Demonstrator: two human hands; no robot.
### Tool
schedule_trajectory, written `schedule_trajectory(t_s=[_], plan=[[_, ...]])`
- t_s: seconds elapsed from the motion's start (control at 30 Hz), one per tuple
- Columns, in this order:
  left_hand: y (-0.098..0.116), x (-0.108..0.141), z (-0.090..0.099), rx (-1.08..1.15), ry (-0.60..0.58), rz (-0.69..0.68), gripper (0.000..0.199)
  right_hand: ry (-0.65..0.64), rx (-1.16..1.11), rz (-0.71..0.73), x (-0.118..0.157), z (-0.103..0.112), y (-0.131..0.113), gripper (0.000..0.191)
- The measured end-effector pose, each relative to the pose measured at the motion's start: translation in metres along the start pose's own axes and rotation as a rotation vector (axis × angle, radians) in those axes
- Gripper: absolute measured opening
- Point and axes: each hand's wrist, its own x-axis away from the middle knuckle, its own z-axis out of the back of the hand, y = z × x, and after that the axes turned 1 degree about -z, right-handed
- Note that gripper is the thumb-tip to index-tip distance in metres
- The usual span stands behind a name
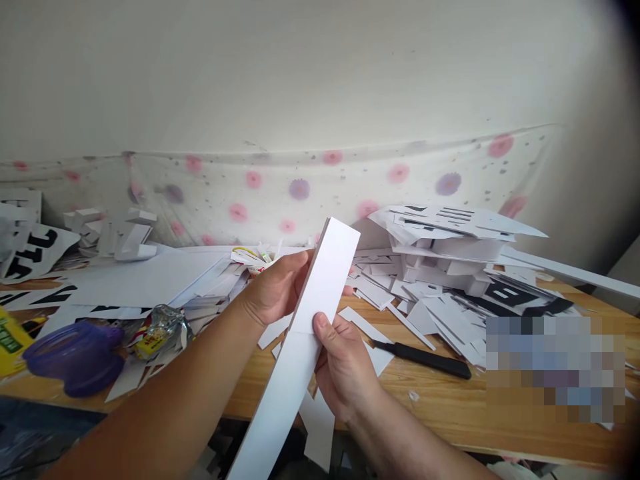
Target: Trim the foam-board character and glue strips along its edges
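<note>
A long white foam-board strip (295, 373) slants up in front of me, with a seam across it near the middle. My left hand (283, 283) grips its left edge near the upper end, fingers behind it. Lower down, my right hand (345, 360) holds the right edge, thumb pressed on the face close to the seam. Both hands are closed on the strip. Just right of my right hand, black tweezers (430, 360) lie on the wooden table (415, 420). A white offcut (320, 427) hangs below the strip at the table's front edge.
White scraps (435, 320) cover the middle and right, below a stack of white built-up letter shapes (450, 247). At left lie a purple translucent container (75, 357), a yellow package (13, 340), a crumpled wrapper (160, 333) and a large white sheet (135, 277). A flowered plastic sheet (270, 193) lines the wall.
</note>
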Motion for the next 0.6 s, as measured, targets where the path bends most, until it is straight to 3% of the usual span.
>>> schedule_trajectory(t_s=[0.17,0.3,0.6], plan=[[0.011,-0.001,-0.019,-0.122,0.153,0.111,0.049,0.022,-0.004,0.004,-0.003,-0.001,0.003,0.036],[0.009,-0.003,-0.026,-0.159,0.190,0.115,0.033,0.006,0.006,-0.009,-0.001,0.003,0.009,0.036],[0.012,-0.001,-0.024,-0.165,0.239,0.111,0.032,-0.134,-0.016,-0.063,0.001,0.012,0.026,0.030]])
